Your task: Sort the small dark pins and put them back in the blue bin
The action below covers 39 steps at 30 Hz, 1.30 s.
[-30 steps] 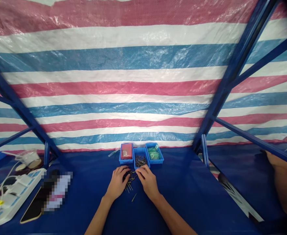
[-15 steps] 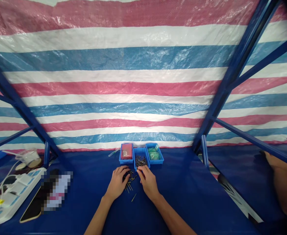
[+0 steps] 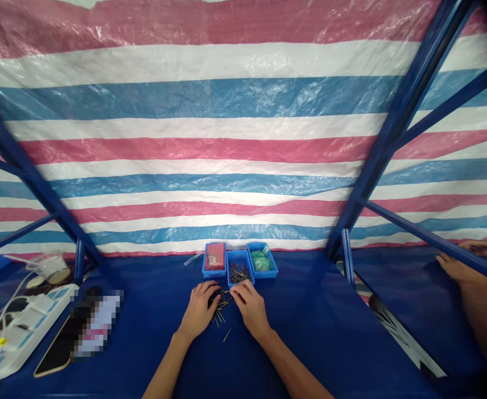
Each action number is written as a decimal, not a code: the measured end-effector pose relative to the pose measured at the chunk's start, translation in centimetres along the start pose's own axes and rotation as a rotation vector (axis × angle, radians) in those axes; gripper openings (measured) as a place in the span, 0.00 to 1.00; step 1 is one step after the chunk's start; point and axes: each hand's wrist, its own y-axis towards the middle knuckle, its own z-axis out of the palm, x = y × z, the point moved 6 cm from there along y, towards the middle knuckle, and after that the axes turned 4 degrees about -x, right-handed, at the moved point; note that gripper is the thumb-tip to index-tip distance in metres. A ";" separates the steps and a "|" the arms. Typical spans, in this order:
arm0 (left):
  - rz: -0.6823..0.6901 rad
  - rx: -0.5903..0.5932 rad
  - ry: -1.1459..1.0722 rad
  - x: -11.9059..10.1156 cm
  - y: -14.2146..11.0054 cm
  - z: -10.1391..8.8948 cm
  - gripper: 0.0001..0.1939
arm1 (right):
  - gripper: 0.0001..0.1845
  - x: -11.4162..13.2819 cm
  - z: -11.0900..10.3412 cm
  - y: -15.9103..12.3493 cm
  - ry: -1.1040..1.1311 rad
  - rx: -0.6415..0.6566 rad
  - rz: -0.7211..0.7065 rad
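My left hand [image 3: 202,310] rests on the blue table, its fingers curved and its thumb apart from them, around the left edge of a loose pile of thin metal pieces [image 3: 219,315] that look like drill bits. My right hand [image 3: 249,307] is closed in a pinch over the pile's right side. A thin metal piece [image 3: 227,291] shows at its fingertips. One single piece [image 3: 227,334] lies apart, nearer to me. Just beyond my hands, a blue bin [image 3: 239,258] holds many similar pieces.
Beside the middle bin stand a bin [image 3: 214,274] with a red packet and a bin [image 3: 270,274] with green packets. A clear slim bag [image 3: 193,259] lies left. Farther left are a phone [image 3: 56,354] and a power strip [image 3: 39,321]. Another person's hand [image 3: 455,269] shows at right.
My right hand drew slightly back from the pile half a second ago and is now back at it, a thin piece at its fingertips. My left hand stays put. The other person's hands moved left.
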 end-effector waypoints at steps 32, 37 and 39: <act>-0.001 0.009 0.009 0.1 0.0 0.1 0.14 | 0.18 -0.8 0.3 -0.3 -0.019 -0.040 0.000; 0.001 0.005 0.008 0.1 0.0 0.1 0.14 | 0.18 -0.8 0.5 -0.4 -0.001 -0.016 -0.012; 0.001 0.007 -0.001 0.2 0.0 0.2 0.14 | 0.18 -0.7 0.5 -0.3 0.003 -0.012 -0.008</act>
